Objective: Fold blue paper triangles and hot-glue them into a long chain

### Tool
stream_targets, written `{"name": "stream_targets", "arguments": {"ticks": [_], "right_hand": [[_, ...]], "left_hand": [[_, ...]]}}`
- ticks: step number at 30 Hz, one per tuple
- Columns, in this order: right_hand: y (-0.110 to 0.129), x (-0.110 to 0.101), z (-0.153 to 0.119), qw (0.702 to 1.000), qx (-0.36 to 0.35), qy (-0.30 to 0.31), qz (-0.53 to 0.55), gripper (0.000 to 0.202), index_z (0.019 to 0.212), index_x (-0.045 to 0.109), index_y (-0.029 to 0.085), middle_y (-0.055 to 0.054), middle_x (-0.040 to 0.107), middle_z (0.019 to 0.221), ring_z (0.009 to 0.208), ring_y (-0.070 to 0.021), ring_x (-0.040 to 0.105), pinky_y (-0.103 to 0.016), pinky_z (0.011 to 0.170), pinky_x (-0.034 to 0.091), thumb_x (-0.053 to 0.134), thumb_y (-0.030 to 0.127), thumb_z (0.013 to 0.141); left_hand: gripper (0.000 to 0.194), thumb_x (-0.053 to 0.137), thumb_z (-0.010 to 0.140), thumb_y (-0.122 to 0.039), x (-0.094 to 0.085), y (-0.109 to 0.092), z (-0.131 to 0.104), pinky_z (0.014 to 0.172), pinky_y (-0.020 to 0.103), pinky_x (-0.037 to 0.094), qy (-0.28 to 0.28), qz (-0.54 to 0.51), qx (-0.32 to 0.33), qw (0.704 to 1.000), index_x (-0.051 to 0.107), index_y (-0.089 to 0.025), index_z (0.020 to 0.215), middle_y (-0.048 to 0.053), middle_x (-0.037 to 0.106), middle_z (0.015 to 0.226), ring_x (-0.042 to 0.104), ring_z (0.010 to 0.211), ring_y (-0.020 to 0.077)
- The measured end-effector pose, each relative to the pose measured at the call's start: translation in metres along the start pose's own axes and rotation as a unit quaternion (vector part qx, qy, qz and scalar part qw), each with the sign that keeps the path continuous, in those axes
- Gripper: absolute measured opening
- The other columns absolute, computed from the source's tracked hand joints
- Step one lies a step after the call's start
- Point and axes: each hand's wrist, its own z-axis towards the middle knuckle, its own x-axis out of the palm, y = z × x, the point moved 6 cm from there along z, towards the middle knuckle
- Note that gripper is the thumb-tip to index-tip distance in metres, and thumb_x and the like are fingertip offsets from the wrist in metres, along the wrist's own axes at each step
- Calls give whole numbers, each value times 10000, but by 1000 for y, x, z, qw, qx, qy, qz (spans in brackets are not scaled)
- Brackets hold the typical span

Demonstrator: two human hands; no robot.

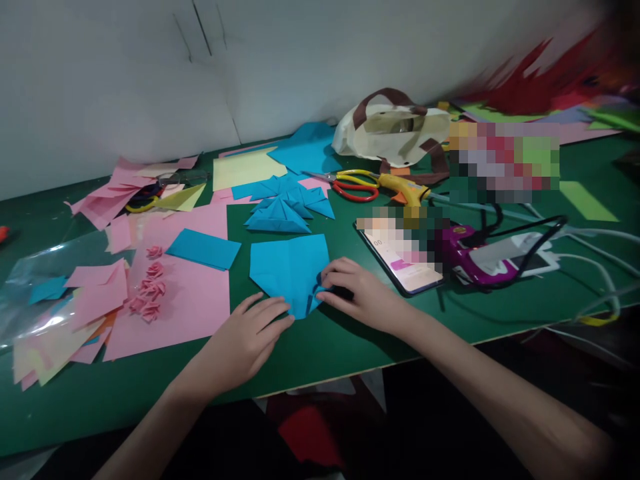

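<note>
A sheet of blue paper [287,263] lies on the green table with its near corners folded in. My left hand [255,327] rests flat with its fingertips on the sheet's near left edge, holding nothing. At the right edge my right hand [357,293] pinches the near right corner, where a small fold turns up between thumb and fingers. Just beyond the sheet are several folded blue paper pieces [287,203], close together. Left of the sheet, a folded blue paper rectangle [205,249] lies partly on pink paper [193,320].
Small pink paper flowers [153,288] sit at left, near paper scraps [97,287]. Behind are scissors [355,185], a yellow glue gun [407,190] and a cloth bag [383,133]. To the right lie a phone [400,257], a purple power strip [467,257] and cables.
</note>
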Motion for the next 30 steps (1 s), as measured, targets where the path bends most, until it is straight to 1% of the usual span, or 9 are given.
{"name": "stream_targets", "arguments": {"ticks": [2,4,9,13,17,22,26,30], "right_hand": [[0,1,1,1000,17,-13,-13,135,770,541,186,-59,569,870,848,-186,495,-347,770,434,508,262,877],[-1,2,2,999,34,-27,-20,132,751,519,187,-56,551,856,825,-185,482,-343,751,429,515,255,865],[-2,4,1,997,64,-41,-28,119,719,500,187,-54,518,838,816,-190,475,-340,730,420,549,227,819],[-2,6,0,994,89,-50,-35,141,699,500,189,-42,509,779,791,-187,479,-341,719,412,515,215,836],[-2,7,-1,992,99,-60,-47,161,681,501,187,-37,505,746,766,-183,477,-336,704,409,506,214,840],[-1,9,-1,991,101,-69,-61,156,682,485,189,-42,519,744,758,-186,475,-338,701,411,483,185,837],[-1,10,-1,989,102,-74,-75,171,675,462,196,-48,524,736,748,-193,477,-343,691,411,462,191,846],[-2,11,-2,989,103,-70,-81,174,678,458,198,-50,523,742,752,-194,481,-343,699,409,461,197,851]], "left_hand": [[359,367,863,-66,0,-3,0,997,452,420,-16,-6,8,1000,571,-139,1148,110,622,1173,523,1163,223],[380,367,850,-57,1,-5,0,999,453,421,-26,-6,8,1000,553,-131,1172,113,623,1173,518,1171,224],[472,347,844,-46,11,-8,-4,970,503,416,0,31,-2,1000,460,-159,1288,116,579,1247,477,1215,258],[487,350,839,-36,16,-10,-6,974,497,397,8,58,-15,998,453,-173,1295,111,565,1268,463,1230,256],[497,323,830,-17,21,-13,-8,993,470,378,3,73,-23,997,454,-152,1290,107,552,1288,443,1249,243],[540,289,815,-3,28,-13,-10,1019,433,359,7,79,-30,996,415,-141,1321,99,539,1305,410,1275,230],[570,289,798,12,31,-13,-10,1030,425,345,2,78,-25,997,366,-117,1348,107,516,1327,404,1279,234],[571,286,778,23,33,-13,-10,1023,437,350,10,92,-19,996,383,-88,1329,117,511,1330,401,1278,254]]}}
